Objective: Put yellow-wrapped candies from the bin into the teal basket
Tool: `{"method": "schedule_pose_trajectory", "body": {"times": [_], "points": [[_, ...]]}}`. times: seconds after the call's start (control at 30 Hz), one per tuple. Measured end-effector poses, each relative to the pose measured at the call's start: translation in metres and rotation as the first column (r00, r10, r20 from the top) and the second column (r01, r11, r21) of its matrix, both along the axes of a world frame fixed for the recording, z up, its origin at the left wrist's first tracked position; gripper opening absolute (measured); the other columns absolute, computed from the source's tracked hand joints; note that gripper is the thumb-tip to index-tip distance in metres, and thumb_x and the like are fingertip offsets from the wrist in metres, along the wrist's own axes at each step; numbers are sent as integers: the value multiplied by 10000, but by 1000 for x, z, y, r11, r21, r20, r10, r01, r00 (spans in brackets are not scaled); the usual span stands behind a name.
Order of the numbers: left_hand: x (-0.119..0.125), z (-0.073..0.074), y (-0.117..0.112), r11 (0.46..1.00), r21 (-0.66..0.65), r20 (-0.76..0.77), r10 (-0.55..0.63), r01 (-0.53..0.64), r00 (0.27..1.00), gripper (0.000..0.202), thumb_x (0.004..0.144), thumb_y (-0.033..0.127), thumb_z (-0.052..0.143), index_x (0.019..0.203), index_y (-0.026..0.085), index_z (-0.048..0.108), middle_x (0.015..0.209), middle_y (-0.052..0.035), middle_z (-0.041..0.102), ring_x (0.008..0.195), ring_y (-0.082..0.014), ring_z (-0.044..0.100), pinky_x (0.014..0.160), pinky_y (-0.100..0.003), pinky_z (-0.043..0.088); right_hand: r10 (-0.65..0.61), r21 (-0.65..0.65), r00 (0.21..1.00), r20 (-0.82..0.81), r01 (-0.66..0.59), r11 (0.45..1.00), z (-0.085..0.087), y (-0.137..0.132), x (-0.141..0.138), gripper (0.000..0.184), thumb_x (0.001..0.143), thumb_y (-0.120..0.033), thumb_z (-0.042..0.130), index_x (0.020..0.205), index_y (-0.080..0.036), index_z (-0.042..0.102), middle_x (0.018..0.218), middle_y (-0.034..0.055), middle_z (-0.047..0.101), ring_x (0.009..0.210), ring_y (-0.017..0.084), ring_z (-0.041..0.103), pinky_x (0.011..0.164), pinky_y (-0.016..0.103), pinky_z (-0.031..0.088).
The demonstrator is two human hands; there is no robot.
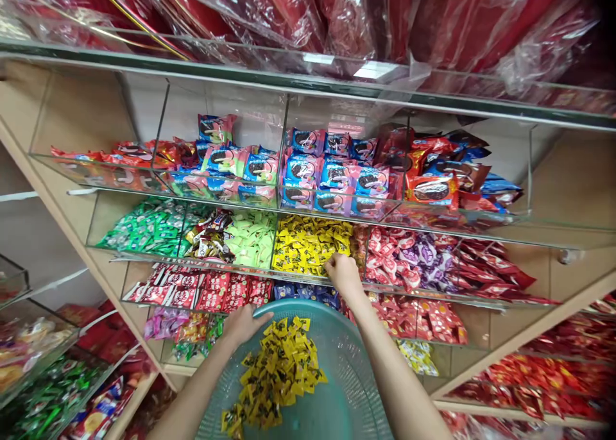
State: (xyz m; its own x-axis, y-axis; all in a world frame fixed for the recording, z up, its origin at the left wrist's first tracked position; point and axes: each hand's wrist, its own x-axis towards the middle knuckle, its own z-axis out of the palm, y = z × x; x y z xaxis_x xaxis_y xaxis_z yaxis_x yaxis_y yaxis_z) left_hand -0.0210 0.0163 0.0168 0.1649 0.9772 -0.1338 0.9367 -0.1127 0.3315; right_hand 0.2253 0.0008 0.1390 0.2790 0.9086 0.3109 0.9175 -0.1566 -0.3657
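Note:
My left hand (243, 324) is closed round the rim of a teal plastic basket (337, 356). A heap of small yellow-wrapped candies (279, 369) lies in the basket, mostly on its left side. In front of the basket, a shelf compartment holds more yellow-wrapped candies (308, 241). My right hand (344, 273) is at the front right edge of that compartment, its fingers curled in. Whatever those fingers hold, if anything, is hidden from me.
Tiered shelves with clear dividers hold wrapped sweets: green candies (149, 228), pale green candies (250, 238) and purple candies (430, 254). Blue and pink cookie packs (332, 170) stand above. A glass shelf edge (289, 84) runs overhead beneath red plastic-wrapped goods (308, 16). Wooden side panels (587, 286) flank the shelves.

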Motion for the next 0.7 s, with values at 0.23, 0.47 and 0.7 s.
{"method": "schedule_pose_trajectory", "body": {"times": [0.23, 0.47, 0.7], "points": [[4, 13, -2, 998, -8, -19, 59, -59, 998, 668, 636, 791, 356, 755, 192, 626, 838, -115, 688, 794, -279, 638, 614, -297, 426, 169, 317, 968, -185, -104, 943, -6, -7, 3, 194, 824, -237, 410, 720, -173, 562, 680, 58, 625, 627, 158, 576, 587, 235, 367], [3, 14, 1, 996, -79, 17, 50, -49, 999, 713, 592, 821, 358, 767, 183, 623, 812, -110, 686, 740, -263, 638, 581, -294, 421, 386, 489, 760, -523, -104, 866, -12, -14, 7, 227, 823, -383, 478, 783, -175, 559, 587, 4, 591, 523, 138, 582, 563, 239, 439], [0, 10, 9, 997, -73, -8, 30, -30, 1000, 761, 577, 844, 329, 812, 178, 614, 854, -113, 685, 766, -268, 635, 563, -284, 407, 467, 543, 422, -777, 74, 836, -11, -33, 4, 272, 730, -418, 621, 802, -160, 572, 561, -10, 610, 488, 122, 571, 496, 232, 450]]}}
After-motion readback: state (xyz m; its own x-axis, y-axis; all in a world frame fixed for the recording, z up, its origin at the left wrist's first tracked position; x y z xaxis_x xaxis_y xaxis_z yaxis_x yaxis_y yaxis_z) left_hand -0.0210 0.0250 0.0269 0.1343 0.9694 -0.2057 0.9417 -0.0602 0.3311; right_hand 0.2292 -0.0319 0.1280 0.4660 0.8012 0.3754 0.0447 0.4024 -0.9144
